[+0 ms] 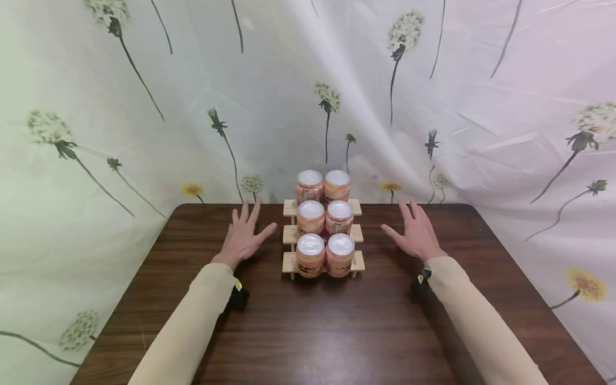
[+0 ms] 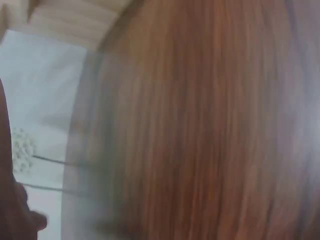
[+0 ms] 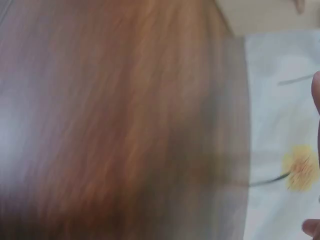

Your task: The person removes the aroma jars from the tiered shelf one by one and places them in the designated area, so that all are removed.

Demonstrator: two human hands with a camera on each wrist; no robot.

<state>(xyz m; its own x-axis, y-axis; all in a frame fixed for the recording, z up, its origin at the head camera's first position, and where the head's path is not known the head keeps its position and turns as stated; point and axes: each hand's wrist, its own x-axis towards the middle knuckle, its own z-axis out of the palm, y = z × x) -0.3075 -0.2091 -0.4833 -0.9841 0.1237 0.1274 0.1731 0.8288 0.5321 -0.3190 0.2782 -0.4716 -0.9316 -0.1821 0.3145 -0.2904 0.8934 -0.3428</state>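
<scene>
Your left hand (image 1: 243, 238) is spread wide, fingers fanned toward the far edge of the table (image 1: 308, 331), thumb angled in at the rack (image 1: 290, 234); it holds nothing. Your right hand (image 1: 417, 232) mirrors it on the other side, just as wide and just as free, its thumb turned inward too. You can't tell here whether either palm rests on the table or hovers above it: the wrist views catch only slivers of skin at their margins. Neither hand touches the rack; a gap on each side leaves it framed rather than gripped.

Between your hands the rack stands near the far edge, its three pale wooden steps rising away from you. That stepping is likely why all six jars (image 1: 310, 263) show from where you look: each pair sits higher than the one in front, so no row fully hides the next. They stand upright, two to a step, side by side near the middle, which leaves the step ends bare and probably keeps the weight centred. Their lids (image 1: 310, 245) face up, as you'd expect of jars set down squarely. Beyond the table hangs a flowered cloth (image 1: 269, 107), apparently there as a backdrop
</scene>
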